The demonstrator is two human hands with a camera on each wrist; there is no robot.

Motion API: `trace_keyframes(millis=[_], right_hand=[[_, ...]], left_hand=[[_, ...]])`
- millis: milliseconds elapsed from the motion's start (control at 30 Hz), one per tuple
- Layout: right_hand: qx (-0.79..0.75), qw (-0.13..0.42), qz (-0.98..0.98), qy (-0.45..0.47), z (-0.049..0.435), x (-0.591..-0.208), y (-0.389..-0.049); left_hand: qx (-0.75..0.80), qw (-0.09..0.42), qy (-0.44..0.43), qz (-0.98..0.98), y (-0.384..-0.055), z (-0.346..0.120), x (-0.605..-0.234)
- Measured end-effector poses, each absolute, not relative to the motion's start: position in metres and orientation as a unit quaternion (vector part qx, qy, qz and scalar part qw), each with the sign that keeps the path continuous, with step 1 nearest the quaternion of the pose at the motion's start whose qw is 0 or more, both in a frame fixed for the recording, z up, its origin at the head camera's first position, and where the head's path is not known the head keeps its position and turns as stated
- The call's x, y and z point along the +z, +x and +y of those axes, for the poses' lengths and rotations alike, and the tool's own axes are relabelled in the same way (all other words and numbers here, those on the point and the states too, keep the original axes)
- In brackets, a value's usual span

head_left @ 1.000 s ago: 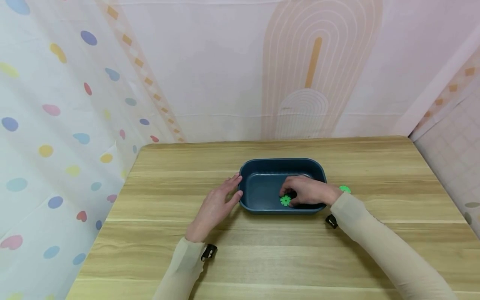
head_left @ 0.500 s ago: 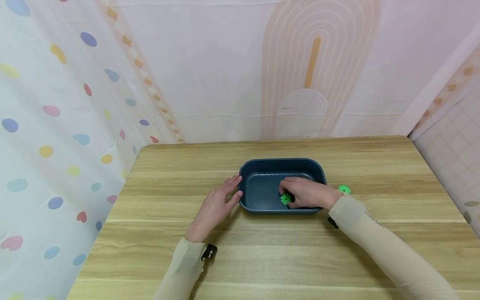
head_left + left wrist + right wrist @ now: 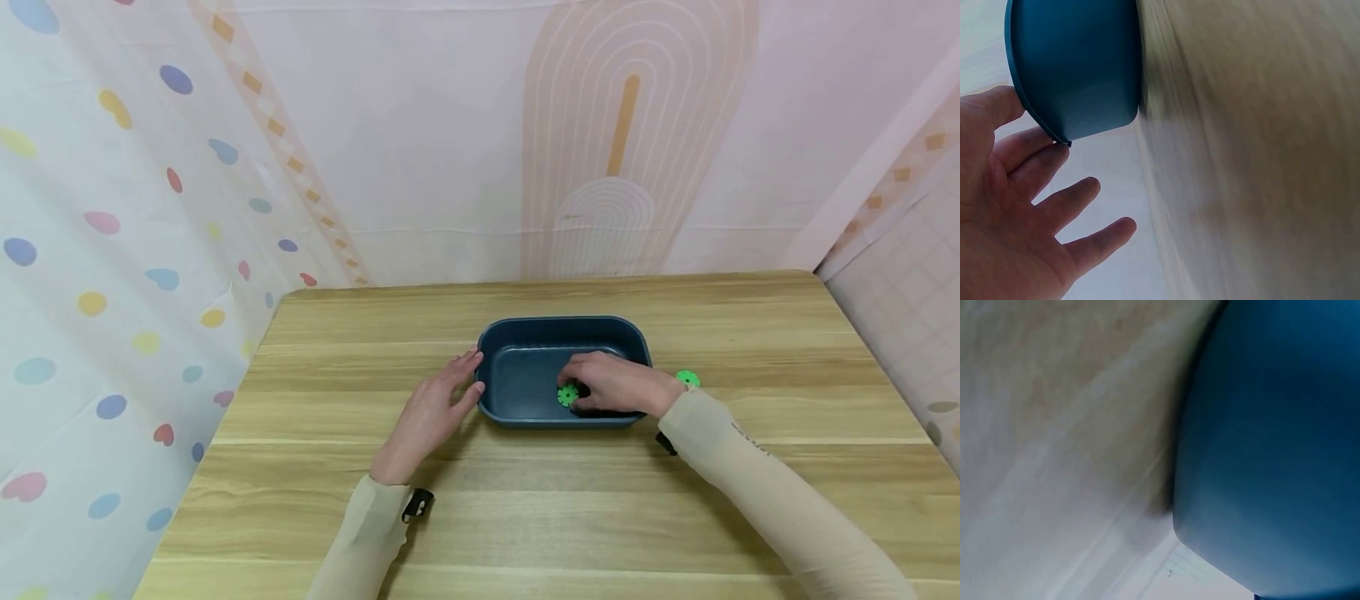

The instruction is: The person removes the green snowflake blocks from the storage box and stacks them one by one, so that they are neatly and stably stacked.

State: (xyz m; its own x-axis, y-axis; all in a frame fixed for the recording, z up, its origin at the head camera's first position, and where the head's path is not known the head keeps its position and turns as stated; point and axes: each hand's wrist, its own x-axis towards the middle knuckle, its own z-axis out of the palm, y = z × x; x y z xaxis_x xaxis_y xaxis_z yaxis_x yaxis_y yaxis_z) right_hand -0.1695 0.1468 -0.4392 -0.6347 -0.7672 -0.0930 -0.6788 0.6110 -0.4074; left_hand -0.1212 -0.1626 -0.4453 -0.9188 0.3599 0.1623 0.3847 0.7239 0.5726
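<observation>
A dark blue rectangular bin (image 3: 517, 387) stands on the wooden table. The left hand (image 3: 429, 410) touches its left end; in the left wrist view the thumb and some fingertips meet the bin's rim, while the other fingers stretch out past it. Reaching over the right end, the right hand (image 3: 618, 385) is down inside the bin. Its curled fingers and thumb pinch a small green notched disc (image 3: 567, 396) near the bin's floor. A second green disc (image 3: 687, 378) lies outside, just right of the bin, partly behind the right wrist. The bin's outer wall (image 3: 1272, 462) hides the right fingers in the right wrist view.
The wooden tabletop (image 3: 337, 358) extends around the bin on all sides. A patterned curtain (image 3: 420, 142) hangs behind the table's back edge and along the left. Dark wrist-worn devices show at the left cuff (image 3: 417, 504) and the right cuff (image 3: 666, 443).
The green disc in the bin has shifted slightly back and left along with the right fingers. The right wrist has turned a little. The left hand has kept its place at the bin.
</observation>
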Motion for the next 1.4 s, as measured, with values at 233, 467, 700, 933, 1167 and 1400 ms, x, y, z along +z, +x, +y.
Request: trace_keyframes(millis=[233,467,700,933,1167,1400], right_hand=[[-0.188,0.11,0.886,-0.41,0.149,-0.437,-0.17],[-0.228,0.099,0.886,-0.392,0.153,-0.432,-0.166],[-0.271,0.084,0.884,-0.37,0.16,-0.426,-0.16],[-0.308,0.07,0.885,-0.342,0.167,-0.421,-0.153],[-0.33,0.049,0.883,-0.33,0.175,-0.42,-0.146],[-0.341,0.032,0.883,-0.321,0.185,-0.416,-0.14]], left_hand=[[-0.312,0.018,-0.199,-0.929,-0.121,-0.162,-0.445],[-0.309,0.013,-0.196,-0.93,-0.121,-0.162,-0.444],[-0.31,0.01,-0.195,-0.931,-0.121,-0.162,-0.444],[-0.311,0.01,-0.197,-0.93,-0.121,-0.162,-0.445],[-0.307,0.01,-0.197,-0.931,-0.122,-0.162,-0.446],[-0.306,0.008,-0.194,-0.932,-0.121,-0.162,-0.444]])
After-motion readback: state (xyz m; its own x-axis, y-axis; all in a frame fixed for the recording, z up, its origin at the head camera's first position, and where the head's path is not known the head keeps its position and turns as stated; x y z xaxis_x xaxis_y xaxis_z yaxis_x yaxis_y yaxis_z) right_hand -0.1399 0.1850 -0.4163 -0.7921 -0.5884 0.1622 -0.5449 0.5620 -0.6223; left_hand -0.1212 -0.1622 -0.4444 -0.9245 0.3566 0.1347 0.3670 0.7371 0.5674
